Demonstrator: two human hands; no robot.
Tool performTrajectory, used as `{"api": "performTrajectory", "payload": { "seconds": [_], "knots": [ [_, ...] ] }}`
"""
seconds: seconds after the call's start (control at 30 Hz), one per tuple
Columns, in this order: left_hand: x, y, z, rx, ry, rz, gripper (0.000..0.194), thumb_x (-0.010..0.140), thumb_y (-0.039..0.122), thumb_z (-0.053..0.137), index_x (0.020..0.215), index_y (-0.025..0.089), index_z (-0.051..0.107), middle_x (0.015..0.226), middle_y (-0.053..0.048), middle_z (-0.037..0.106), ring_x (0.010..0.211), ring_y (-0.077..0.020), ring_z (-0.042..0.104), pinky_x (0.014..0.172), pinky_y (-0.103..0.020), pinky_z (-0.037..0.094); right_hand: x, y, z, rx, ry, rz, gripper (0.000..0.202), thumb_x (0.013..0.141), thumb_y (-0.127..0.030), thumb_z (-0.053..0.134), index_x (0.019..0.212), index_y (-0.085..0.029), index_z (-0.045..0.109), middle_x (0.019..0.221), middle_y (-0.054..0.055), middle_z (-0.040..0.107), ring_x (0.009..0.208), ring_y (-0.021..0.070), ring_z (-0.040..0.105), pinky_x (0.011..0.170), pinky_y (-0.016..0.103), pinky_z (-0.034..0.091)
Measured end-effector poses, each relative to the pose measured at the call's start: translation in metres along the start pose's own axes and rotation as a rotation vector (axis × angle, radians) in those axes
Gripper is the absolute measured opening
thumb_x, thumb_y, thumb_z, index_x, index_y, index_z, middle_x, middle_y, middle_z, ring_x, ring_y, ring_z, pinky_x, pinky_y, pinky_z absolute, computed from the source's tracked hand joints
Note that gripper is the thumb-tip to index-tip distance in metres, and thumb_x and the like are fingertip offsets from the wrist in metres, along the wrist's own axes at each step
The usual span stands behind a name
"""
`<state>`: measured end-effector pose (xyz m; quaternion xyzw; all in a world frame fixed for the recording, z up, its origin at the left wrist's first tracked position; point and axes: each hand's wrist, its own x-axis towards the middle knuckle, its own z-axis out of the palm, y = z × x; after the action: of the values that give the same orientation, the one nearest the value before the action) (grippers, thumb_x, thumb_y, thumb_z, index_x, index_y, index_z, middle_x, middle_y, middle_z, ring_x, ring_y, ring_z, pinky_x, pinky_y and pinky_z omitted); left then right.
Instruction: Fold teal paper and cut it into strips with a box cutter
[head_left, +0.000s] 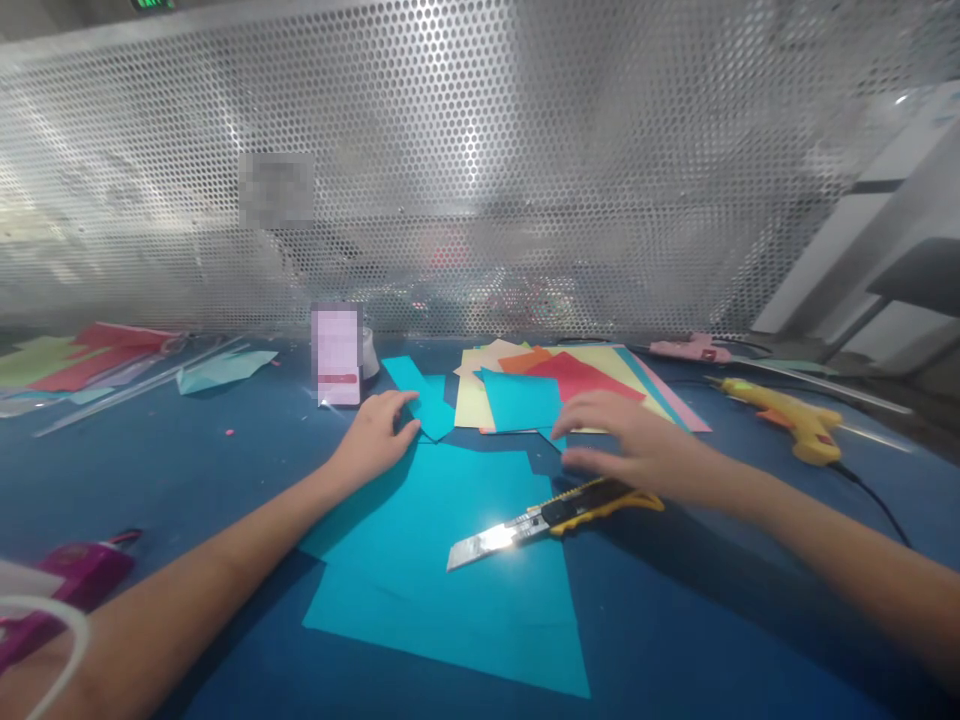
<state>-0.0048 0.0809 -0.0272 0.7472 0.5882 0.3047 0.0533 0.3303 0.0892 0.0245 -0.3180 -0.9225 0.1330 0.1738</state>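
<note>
Large blue paper sheets (450, 600) lie overlapped on the dark blue table, with a yellow-handled utility knife (555, 515) across their right side, blade out. My left hand (379, 430) rests at the left edge of a small folded blue paper piece (431, 405), thumb and fingertips touching it with a gap between them. My right hand (630, 445) is above the knife's handle, thumb and fingers apart, beside another blue paper piece (521, 400). Nothing shows between its fingers.
Colored sheets (600, 375) lie behind the blue pieces. A phone (338, 355) stands at the back, before a perforated metal panel (450, 180). A yellow glue gun (795, 420) with a cord lies right, a pink one (690, 348) behind. A purple tool (82, 580) is at left.
</note>
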Motion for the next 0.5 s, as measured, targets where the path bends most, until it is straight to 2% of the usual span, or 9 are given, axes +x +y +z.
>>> {"api": "performTrajectory", "payload": {
  "seconds": [0.03, 0.07, 0.13, 0.27, 0.33, 0.4, 0.5],
  "knots": [
    [0.000, 0.000, 0.001, 0.008, -0.011, 0.002, 0.035, 0.081, 0.032, 0.056, 0.111, 0.016, 0.061, 0.095, -0.008, 0.063, 0.086, -0.0253, 0.057, 0.083, -0.040, 0.045, -0.001, -0.008, -0.002, 0.081, -0.177, -0.025, 0.028, 0.086, -0.044, 0.060, 0.105, -0.025, 0.064, 0.109, 0.005, 0.063, 0.098, 0.0224, 0.057, 0.083, 0.036, 0.046],
    [-0.001, 0.001, 0.001, 0.013, -0.019, 0.000, 0.034, 0.081, 0.034, 0.056, 0.109, 0.016, 0.062, 0.094, -0.007, 0.063, 0.086, -0.0252, 0.057, 0.083, -0.040, 0.046, -0.003, -0.014, -0.002, 0.132, -0.292, -0.036, 0.034, 0.081, -0.044, 0.066, 0.110, -0.026, 0.062, 0.111, 0.004, 0.061, 0.098, 0.0218, 0.057, 0.081, 0.034, 0.046],
    [-0.001, 0.000, 0.002, 0.017, -0.024, -0.015, 0.033, 0.083, 0.039, 0.054, 0.106, 0.016, 0.062, 0.093, -0.007, 0.063, 0.085, -0.0244, 0.057, 0.080, -0.038, 0.046, -0.005, -0.022, -0.001, 0.183, -0.385, -0.033, 0.036, 0.078, -0.039, 0.070, 0.109, -0.026, 0.061, 0.108, 0.003, 0.060, 0.097, 0.0203, 0.056, 0.079, 0.031, 0.045],
    [0.000, -0.003, 0.001, 0.031, -0.014, -0.061, 0.040, 0.084, 0.050, 0.054, 0.103, 0.015, 0.060, 0.094, -0.008, 0.063, 0.079, -0.0231, 0.058, 0.071, -0.036, 0.048, -0.006, -0.022, 0.002, 0.182, -0.380, 0.036, 0.028, 0.078, -0.028, 0.069, 0.105, -0.024, 0.061, 0.098, 0.001, 0.060, 0.087, 0.0177, 0.055, 0.072, 0.028, 0.041],
    [0.000, -0.005, 0.002, 0.046, -0.013, -0.058, 0.038, 0.082, 0.046, 0.057, 0.103, 0.015, 0.060, 0.095, -0.008, 0.062, 0.080, -0.0239, 0.059, 0.072, -0.037, 0.049, -0.005, -0.018, -0.001, 0.165, -0.382, 0.064, 0.022, 0.080, -0.026, 0.065, 0.102, -0.024, 0.061, 0.097, 0.001, 0.060, 0.086, 0.0178, 0.054, 0.071, 0.028, 0.040],
    [0.000, -0.007, 0.003, 0.065, -0.014, -0.036, 0.029, 0.081, 0.036, 0.060, 0.102, 0.017, 0.060, 0.099, -0.008, 0.062, 0.088, -0.0256, 0.059, 0.079, -0.040, 0.049, -0.006, -0.011, -0.008, 0.133, -0.382, 0.112, 0.016, 0.082, -0.026, 0.060, 0.098, -0.023, 0.059, 0.097, 0.002, 0.060, 0.086, 0.0187, 0.054, 0.071, 0.029, 0.041],
    [-0.002, -0.011, 0.006, 0.093, 0.005, 0.002, 0.021, 0.081, 0.024, 0.057, 0.101, 0.019, 0.062, 0.116, -0.010, 0.057, 0.110, -0.0296, 0.053, 0.096, -0.047, 0.042, -0.009, 0.005, -0.020, 0.073, -0.374, 0.224, 0.013, 0.084, -0.028, 0.053, 0.094, -0.021, 0.055, 0.094, 0.004, 0.060, 0.082, 0.0200, 0.055, 0.070, 0.031, 0.042]
  ]
}}
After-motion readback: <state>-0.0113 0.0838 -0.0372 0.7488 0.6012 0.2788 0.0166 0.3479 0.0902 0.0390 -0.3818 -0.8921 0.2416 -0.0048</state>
